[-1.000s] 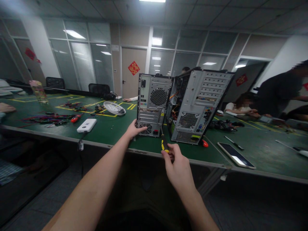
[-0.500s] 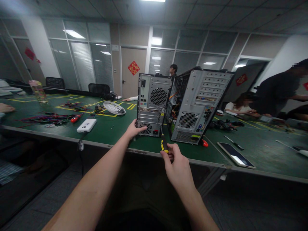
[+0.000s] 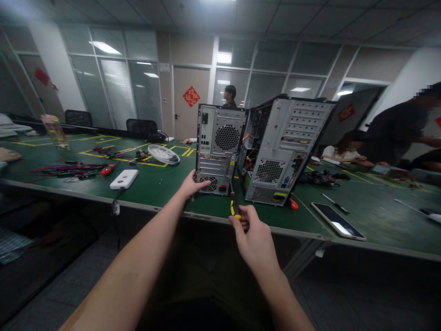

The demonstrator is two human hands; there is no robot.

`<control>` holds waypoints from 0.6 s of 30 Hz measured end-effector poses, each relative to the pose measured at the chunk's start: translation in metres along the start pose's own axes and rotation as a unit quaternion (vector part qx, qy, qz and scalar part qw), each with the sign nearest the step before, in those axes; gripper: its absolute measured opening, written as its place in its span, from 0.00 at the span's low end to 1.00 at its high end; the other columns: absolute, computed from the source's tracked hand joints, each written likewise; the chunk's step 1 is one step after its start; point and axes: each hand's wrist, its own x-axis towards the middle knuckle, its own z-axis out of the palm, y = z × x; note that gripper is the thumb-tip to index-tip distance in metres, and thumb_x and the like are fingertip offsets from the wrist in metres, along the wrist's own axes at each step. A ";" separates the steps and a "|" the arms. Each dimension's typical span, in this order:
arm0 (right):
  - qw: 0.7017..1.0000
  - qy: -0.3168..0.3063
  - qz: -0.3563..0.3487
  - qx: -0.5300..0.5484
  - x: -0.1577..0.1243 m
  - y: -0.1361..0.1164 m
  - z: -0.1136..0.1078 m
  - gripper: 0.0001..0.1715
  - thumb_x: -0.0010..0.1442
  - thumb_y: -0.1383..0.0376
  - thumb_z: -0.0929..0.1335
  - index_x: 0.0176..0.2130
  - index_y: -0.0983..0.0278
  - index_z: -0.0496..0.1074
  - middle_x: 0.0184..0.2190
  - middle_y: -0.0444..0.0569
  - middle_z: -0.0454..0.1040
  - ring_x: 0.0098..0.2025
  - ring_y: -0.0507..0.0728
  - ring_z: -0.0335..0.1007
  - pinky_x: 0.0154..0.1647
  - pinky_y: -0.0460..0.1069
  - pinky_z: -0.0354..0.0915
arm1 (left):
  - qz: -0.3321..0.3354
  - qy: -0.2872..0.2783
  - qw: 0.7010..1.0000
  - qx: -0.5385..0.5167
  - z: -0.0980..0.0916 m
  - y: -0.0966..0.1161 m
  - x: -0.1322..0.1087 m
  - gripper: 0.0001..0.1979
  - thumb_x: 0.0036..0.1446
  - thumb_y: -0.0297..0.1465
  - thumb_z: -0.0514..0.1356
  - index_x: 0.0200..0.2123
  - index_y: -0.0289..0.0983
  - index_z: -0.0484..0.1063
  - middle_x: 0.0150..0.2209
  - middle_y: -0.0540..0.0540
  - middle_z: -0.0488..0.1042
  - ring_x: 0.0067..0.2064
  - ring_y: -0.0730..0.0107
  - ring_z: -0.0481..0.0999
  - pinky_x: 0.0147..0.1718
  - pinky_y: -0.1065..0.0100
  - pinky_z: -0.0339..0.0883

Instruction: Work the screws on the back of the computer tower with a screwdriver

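A computer case stands upright near the table's front edge, its back panel towards me. Around its lower left edge my left hand is closed, the thumb lying over the fan grille. My right hand pinches the end of a black and yellow screwdriver between thumb and fingers. The screwdriver's shaft points up to the lower right edge of that case; whether the tip sits in a screw is too small to tell. Just right of it stands a larger computer case with its left side uncovered, wires showing inside.
On the green table at left lie a white power bank, a bundle of cables, a red-handled tool and a white basket. To the right are a phone and another screwdriver. Several people are around the table.
A person in the background has moved left behind the cases. My hands, the screwdriver and both cases look almost unmoved.
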 end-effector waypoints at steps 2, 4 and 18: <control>1.000 0.001 -0.010 -0.003 0.000 0.000 0.000 0.16 0.70 0.58 0.69 0.54 0.61 0.76 0.35 0.50 0.84 0.34 0.62 0.82 0.40 0.54 0.74 | -0.002 0.001 1.000 0.006 0.000 0.000 0.000 0.46 0.40 0.45 0.82 0.61 0.38 0.73 0.58 0.35 0.82 0.60 0.47 0.82 0.64 0.48 0.71; 0.999 0.011 -0.049 -0.010 -0.001 0.000 -0.001 0.17 0.70 0.60 0.68 0.55 0.62 0.77 0.40 0.53 0.85 0.39 0.62 0.83 0.44 0.55 0.75 | -0.001 0.002 1.000 0.011 -0.001 0.001 0.000 0.46 0.40 0.46 0.82 0.61 0.39 0.73 0.58 0.36 0.82 0.60 0.48 0.82 0.64 0.49 0.71; 1.000 0.005 -0.013 0.009 -0.001 -0.004 -0.005 0.19 0.72 0.59 0.66 0.57 0.63 0.76 0.40 0.53 0.86 0.40 0.63 0.84 0.45 0.55 0.76 | 0.005 -0.003 1.000 0.006 0.000 0.004 -0.002 0.46 0.41 0.45 0.82 0.61 0.38 0.73 0.58 0.35 0.82 0.59 0.48 0.82 0.64 0.48 0.71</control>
